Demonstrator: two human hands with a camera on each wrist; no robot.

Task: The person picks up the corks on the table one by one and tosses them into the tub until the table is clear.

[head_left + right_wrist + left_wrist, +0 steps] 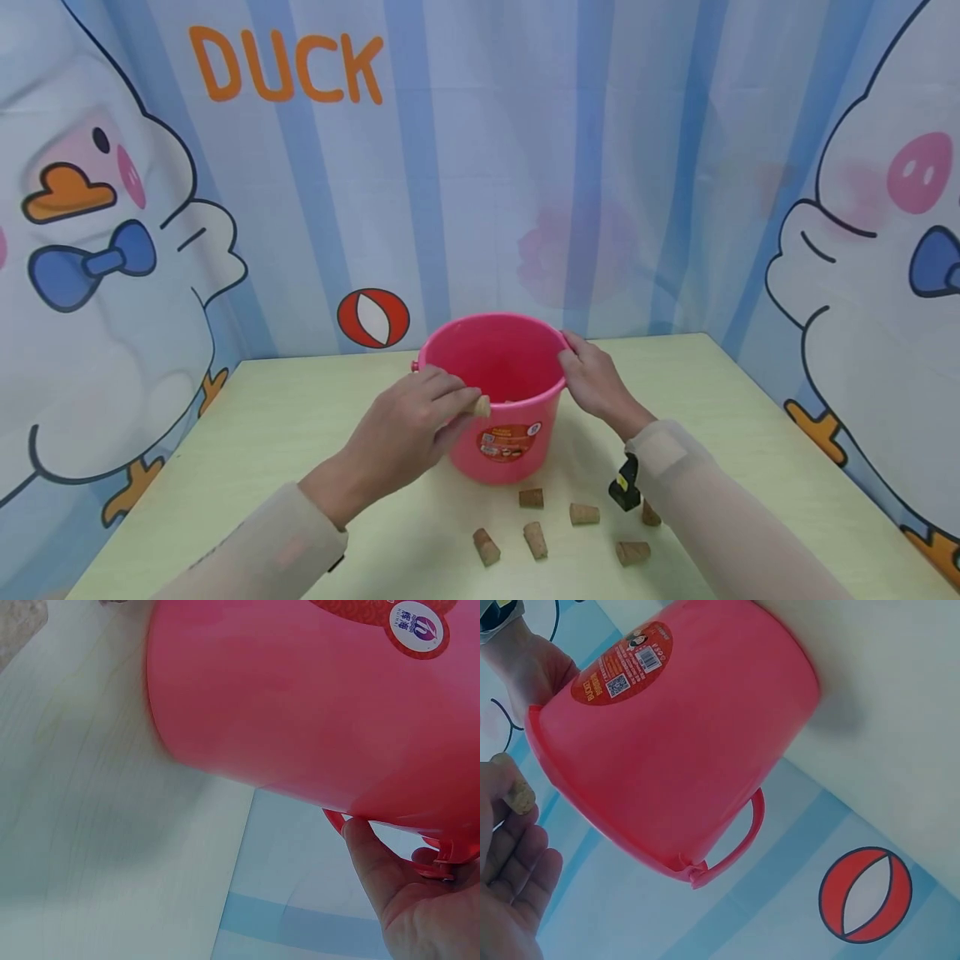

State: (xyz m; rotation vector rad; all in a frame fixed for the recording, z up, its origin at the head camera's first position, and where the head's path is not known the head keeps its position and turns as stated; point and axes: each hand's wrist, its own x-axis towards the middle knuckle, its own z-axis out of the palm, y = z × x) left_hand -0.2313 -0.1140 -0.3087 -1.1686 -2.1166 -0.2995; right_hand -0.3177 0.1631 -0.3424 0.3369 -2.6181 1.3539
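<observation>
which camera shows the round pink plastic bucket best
Head view: the round pink plastic bucket shows almost whole, open mouth included, though the left hand overlaps it. The left wrist view shows its outer side, cropped at the top, and curved pink handle; the right wrist view, a cropped stretch of side and handle.

The left hand (pixel 405 429) pinches a cork (pixel 482 407); the right hand (pixel 597 379) grips a bucket (pixel 528 414).
</observation>
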